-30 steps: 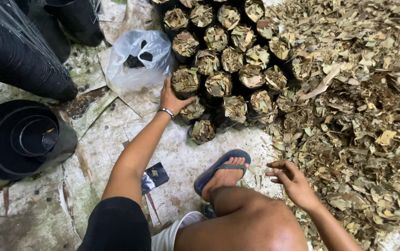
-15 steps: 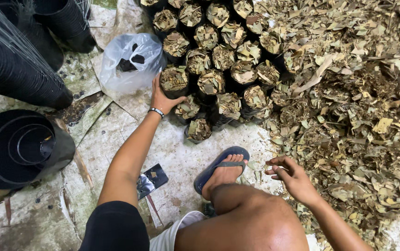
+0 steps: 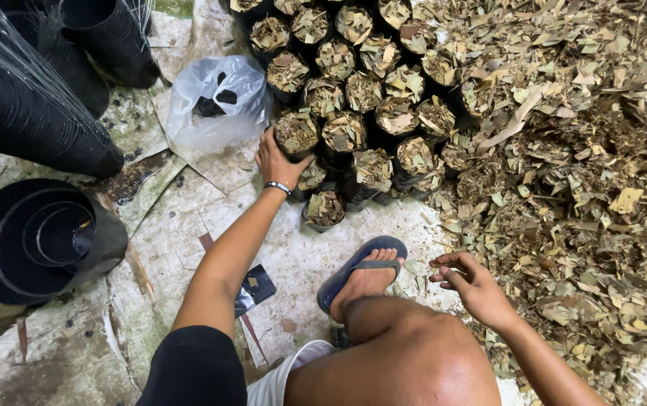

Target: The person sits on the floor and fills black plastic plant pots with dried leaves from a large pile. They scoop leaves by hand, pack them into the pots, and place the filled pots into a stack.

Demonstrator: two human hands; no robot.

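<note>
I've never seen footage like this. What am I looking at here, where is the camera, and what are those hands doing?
There is no machine here: a person works with two bare hands, and the single camera sits on that person's head, looking down. That is why you see their own arms, a bent knee and a foot in a blue sandal.

The left hand reaches forward and grips the side of a black bag filled with dry leaves, at the edge of a cluster of similar filled bags. The right hand is loosely curled at the edge of a big pile of dry leaves; I cannot tell if it holds anything.

On the pale, stained floor also lie a clear plastic bag, stacks of empty black pots and a small dark packet.
</note>
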